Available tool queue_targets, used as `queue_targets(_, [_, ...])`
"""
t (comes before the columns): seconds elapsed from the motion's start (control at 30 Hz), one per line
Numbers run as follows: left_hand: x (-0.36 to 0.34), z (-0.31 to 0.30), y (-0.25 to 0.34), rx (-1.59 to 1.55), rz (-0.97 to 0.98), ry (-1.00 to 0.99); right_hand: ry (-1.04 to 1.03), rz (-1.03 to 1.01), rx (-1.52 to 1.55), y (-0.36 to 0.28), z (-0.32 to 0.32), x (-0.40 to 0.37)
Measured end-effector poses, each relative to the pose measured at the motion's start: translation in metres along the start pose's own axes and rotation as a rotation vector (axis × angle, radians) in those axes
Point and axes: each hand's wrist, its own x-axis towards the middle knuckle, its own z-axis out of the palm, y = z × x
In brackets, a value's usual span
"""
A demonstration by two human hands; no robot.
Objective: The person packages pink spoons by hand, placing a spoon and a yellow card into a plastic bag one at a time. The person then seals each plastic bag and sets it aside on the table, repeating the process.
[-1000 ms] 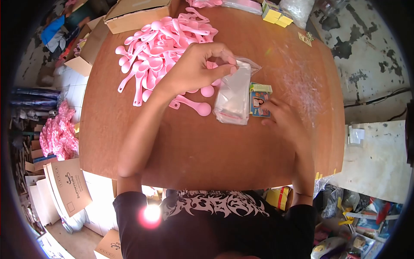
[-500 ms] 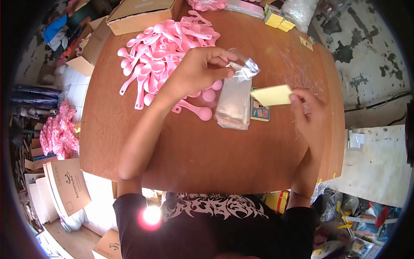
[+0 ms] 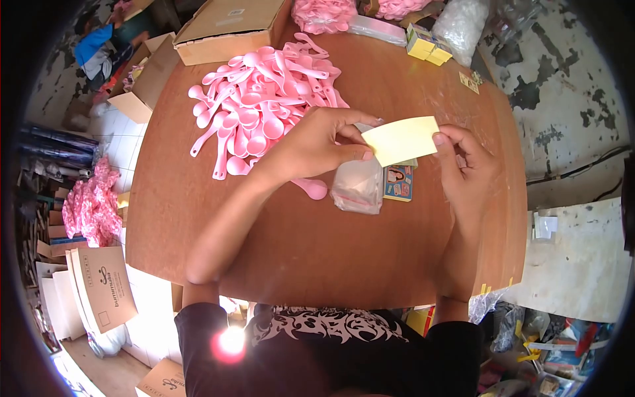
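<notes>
My right hand (image 3: 465,155) pinches the right end of a pale yellow card (image 3: 405,140) between thumb and fingers. The card's other end reaches the fingertips of my left hand (image 3: 331,140), which are closed on a clear plastic bag (image 3: 365,127), mostly hidden behind the card. Beneath both hands lies a stack of clear plastic bags (image 3: 357,190). Right beside it is a stack of printed blue cards (image 3: 398,182). A heap of pink plastic spoons (image 3: 261,99) spreads behind my left hand, and one pink spoon (image 3: 313,189) shows below the wrist.
A cardboard box (image 3: 231,33) stands at the table's far left. Along the back are a bundle of pink packets (image 3: 324,14), small yellow boxes (image 3: 426,45) and a white plastic bag (image 3: 461,30). A person in blue (image 3: 94,49) is at the far left beside an open carton (image 3: 142,79).
My right hand has brought the yellow card leftward to my left hand's fingertips. My left hand sits lower in view, with the plastic bag now largely covered by the card.
</notes>
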Motion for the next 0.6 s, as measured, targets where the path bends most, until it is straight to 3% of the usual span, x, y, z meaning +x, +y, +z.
queue_targets(0.17, [-0.001, 0.007, 0.01, -0.054, -0.116, -0.044, -0.024, 0.095, 0.18, -0.007, 0.007, -0.003])
queue_targets(0.27, [-0.002, 0.009, 0.013, -0.024, -0.089, -0.045, -0.103, 0.074, 0.175, -0.004, 0.011, -0.007])
queue_targets(0.37, [-0.004, 0.012, 0.015, -0.062, -0.047, -0.029, -0.278, -0.104, 0.067, -0.004, 0.015, -0.005])
queue_targets(0.47, [-0.004, 0.013, 0.02, 0.031, -0.071, -0.016, -0.386, -0.064, 0.156, -0.005, 0.023, -0.009])
queue_targets(0.6, [-0.003, 0.018, 0.012, 0.187, 0.186, 0.112, -0.432, 0.16, 0.443, -0.003, 0.026, -0.017])
